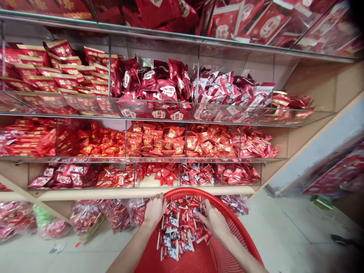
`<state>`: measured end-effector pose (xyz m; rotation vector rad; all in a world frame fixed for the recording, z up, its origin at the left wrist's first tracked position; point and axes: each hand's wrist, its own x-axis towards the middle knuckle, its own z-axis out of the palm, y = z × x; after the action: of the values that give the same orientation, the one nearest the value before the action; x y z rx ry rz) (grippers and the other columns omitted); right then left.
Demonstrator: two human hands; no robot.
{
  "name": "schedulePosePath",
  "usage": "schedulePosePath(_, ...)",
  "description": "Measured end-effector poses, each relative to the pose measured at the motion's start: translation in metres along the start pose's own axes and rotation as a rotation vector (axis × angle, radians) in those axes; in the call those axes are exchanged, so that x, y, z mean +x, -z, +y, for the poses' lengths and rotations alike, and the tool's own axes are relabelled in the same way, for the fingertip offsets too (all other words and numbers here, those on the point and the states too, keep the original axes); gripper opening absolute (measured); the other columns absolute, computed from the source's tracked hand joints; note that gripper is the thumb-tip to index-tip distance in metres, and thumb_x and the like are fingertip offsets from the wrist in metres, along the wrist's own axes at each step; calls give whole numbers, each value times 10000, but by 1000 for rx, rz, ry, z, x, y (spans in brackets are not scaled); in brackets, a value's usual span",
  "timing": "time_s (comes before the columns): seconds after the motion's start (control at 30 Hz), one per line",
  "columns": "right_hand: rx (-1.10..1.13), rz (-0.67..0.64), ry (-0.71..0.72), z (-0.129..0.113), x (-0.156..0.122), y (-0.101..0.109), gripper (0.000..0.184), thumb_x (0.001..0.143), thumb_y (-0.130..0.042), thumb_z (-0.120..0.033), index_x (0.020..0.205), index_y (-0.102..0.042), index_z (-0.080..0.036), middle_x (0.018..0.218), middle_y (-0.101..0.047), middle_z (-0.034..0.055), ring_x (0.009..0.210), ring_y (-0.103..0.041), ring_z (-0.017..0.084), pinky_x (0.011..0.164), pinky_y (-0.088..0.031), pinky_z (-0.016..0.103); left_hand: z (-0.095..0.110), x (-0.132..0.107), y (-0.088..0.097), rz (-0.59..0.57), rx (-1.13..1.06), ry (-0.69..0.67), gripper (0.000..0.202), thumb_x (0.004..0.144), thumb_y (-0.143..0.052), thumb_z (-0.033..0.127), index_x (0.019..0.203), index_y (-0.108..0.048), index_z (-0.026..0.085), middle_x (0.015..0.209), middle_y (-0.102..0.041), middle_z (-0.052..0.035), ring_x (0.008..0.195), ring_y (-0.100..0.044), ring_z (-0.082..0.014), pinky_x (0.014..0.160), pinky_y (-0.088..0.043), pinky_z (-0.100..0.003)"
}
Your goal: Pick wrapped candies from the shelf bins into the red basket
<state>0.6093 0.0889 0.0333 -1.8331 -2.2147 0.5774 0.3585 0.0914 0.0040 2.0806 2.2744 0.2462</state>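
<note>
A red plastic basket [241, 235] with mesh sides stands in front of me, below the shelves. Small red and white wrapped packets [178, 231], some with a dark cartoon print, lie heaped in it. My left hand [155, 210] is closed over the basket's left rim, and its fingertips are partly hidden. Inside the basket, my right hand [214, 220] reaches over the right part of the heap. Its thumb and fingers are bent but apart, close against the packets, with no packet clearly gripped.
Glass-fronted shelves hold red packets [156, 138] in divided compartments. The bottom shelf's wooden edge [93, 194] runs just behind the basket. Stuffed clear plastic bags [85, 214] sit on the tiled floor [290, 231] underneath. A slanted wooden side panel [318, 113] bounds the shelves at right.
</note>
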Motion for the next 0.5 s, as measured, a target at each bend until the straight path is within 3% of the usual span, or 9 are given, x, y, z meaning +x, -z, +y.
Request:
schedulePosePath(0.13, 36, 126, 92, -8, 23, 21, 309, 840, -386, -467, 991, -454, -207, 650, -570, 8, 586, -551, 168, 526, -307, 240, 0, 0, 2, -24, -4, 5, 344, 893, -291, 285, 1145, -487, 154, 1000, -620, -105, 880, -619, -179, 738, -449, -266)
schedulePosePath(0.23, 75, 198, 176, -18, 54, 30, 253, 848, -396, -404, 957, -499, -200, 745, -588, 25, 688, -563, 162, 612, -352, 241, 1, 0, 3, -45, -6, 10, 358, 892, -289, 284, 1169, -471, 150, 1013, -618, -109, 881, -618, -176, 735, -452, -260)
schedulePosePath(0.37, 33, 251, 113, -35, 102, 24, 200, 815, -469, -333, 881, -587, -185, 963, -582, 80, 880, -552, 187, 710, -373, 259, 0, 0, 3, -32, -8, 3, 355, 890, -296, 288, 1158, -483, 150, 1007, -623, -102, 887, -614, -176, 738, -456, -261)
schedulePosePath(0.5, 22, 253, 6, -46, 134, 6, 207, 787, -513, -333, 785, -641, -171, 948, -586, 116, 863, -557, 202, 693, -378, 272, -2, 0, 1, -24, 1, 0, 347, 894, -300, 298, 1150, -488, 161, 1008, -622, -101, 903, -608, -170, 763, -452, -259)
